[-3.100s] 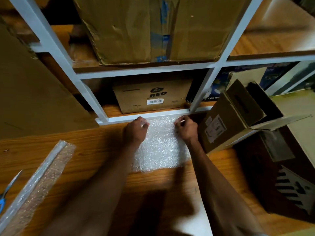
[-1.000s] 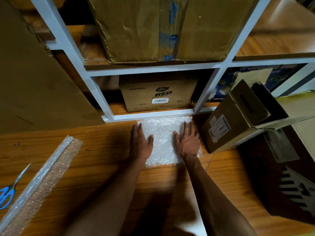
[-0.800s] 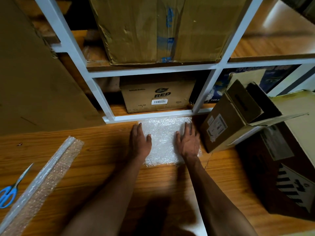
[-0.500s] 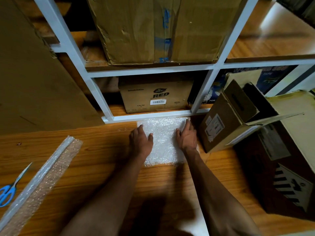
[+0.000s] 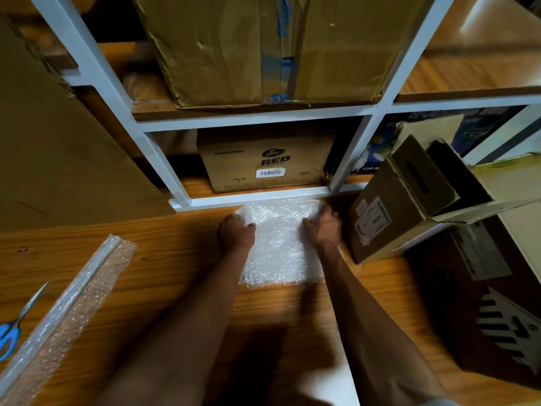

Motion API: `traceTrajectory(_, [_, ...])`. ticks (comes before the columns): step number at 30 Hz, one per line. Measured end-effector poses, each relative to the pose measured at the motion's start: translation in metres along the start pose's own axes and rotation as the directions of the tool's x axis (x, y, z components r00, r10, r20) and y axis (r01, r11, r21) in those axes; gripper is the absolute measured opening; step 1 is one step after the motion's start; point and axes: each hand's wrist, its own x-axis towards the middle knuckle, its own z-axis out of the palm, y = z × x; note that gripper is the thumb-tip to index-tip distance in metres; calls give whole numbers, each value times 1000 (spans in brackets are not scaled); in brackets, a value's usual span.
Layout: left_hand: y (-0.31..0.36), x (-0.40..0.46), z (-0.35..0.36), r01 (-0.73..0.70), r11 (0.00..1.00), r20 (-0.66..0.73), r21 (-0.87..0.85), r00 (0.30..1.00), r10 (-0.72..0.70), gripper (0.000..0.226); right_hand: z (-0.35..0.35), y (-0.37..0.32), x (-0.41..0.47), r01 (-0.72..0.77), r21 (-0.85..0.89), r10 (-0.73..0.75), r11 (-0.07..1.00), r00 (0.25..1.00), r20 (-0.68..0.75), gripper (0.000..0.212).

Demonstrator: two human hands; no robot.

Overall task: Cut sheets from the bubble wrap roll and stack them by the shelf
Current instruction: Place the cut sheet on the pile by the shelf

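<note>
against the foot of the white metal shelf [image 5: 257,202], on the wooden floor [image 5: 164,259], lies the stack of cut bubble wrap sheets [image 5: 278,247], its far edge just beside the shelf's bottom rail. both hands are on the far half of the stack. the left hand [image 5: 236,233] sits at the stack's far left corner with its fingers curled under, and the corner of the wrap bunches up against the knuckles; it appears to be gripping that corner. the right hand [image 5: 323,227] sits at the right edge with its fingers bent down onto the wrap; whether they pinch the edge or only press on it i cannot tell. both forearms reach in from the bottom of the view.

to the left, well apart from the stack, the bubble wrap roll [image 5: 67,315] lies diagonally on the floor, flattened and long. blue-handled scissors [image 5: 13,329] lie just beyond it at the left edge, partly cut off by the frame.

on the lowest shelf level, right behind the stack, stands a cardboard box printed "red" [image 5: 266,159] with a barcode label. a large taped cardboard box [image 5: 263,48] fills the level above. a big cardboard sheet [image 5: 58,148] leans at the left. just right of the stack, an open cardboard box [image 5: 401,200] sits tilted, its flaps up, near the right hand.
</note>
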Motion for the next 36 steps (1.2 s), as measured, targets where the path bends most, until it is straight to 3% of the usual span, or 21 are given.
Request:
traceTrajectory(5, [1,-13,-2,-65,998,-66,-9,996,64,65,1,-6,-17,86,-99,-104,991,976,-190,69])
traceTrajectory(8, [-1,-31,-1,-221,966,-8,132,975,224,64,14,-1,-20,178,-257,-204,950,976,-78,73])
traceTrajectory(11, [-4,-37,1,-301,918,110,257,953,282,64,21,7,-20,194,-282,-186,939,981,56,72])
traceTrajectory(15, [-7,-41,-6,-320,909,93,265,947,306,64,15,10,-24,213,-202,-235,956,968,-89,68])
traceTrajectory(21, [-26,-64,-11,-343,900,57,267,938,341,49,29,11,-67,312,-143,-335,939,926,-177,52])
traceTrajectory(27, [-46,-84,-30,-363,905,-54,220,922,383,21,43,1,-126,468,-143,-488,872,856,-171,38])
traceTrajectory(36, [-101,-96,-96,-319,932,-104,169,935,339,18,76,-25,-198,536,-179,-555,825,828,-80,33])
